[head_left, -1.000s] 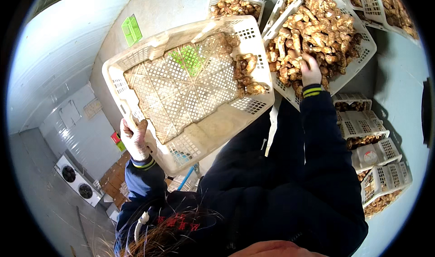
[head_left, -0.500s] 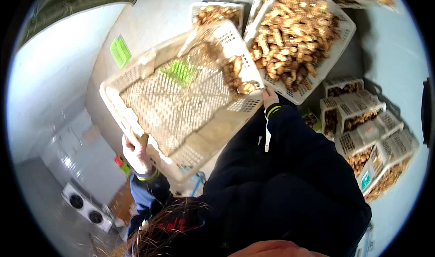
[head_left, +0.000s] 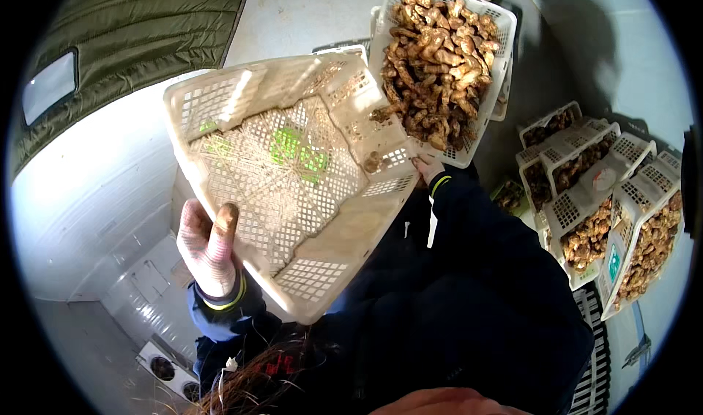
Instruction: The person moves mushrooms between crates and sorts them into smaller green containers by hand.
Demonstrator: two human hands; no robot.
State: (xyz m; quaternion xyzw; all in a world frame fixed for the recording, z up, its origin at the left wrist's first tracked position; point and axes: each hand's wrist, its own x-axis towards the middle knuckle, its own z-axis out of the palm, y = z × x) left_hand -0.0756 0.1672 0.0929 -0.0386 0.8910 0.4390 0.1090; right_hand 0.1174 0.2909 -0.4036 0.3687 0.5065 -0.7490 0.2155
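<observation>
White plastic, full of little holes, makes up the big empty crate [head_left: 293, 188] that the person holds up in front of them. It is tipped so its open side faces the camera, and it sits between the two hands. It looks light, because nothing much is in it, only a few brown crumbs and a bit of green showing through the bottom. It looks stiff too, but the thin walls may bend a little if squeezed. The rim and the holes in the walls are good places to hold it.

Just beside it, touching its upper right corner, is a full crate of ginger [head_left: 443, 60]. That one looks heavy. More crates [head_left: 600, 195] with ginger stand well apart on the right.

The left hand [head_left: 209, 247], in a knit glove, grips the crate's lower left rim with the thumb over the edge. The right hand [head_left: 427, 170] is at the right rim, mostly hidden, so I cannot tell if it grips.
</observation>
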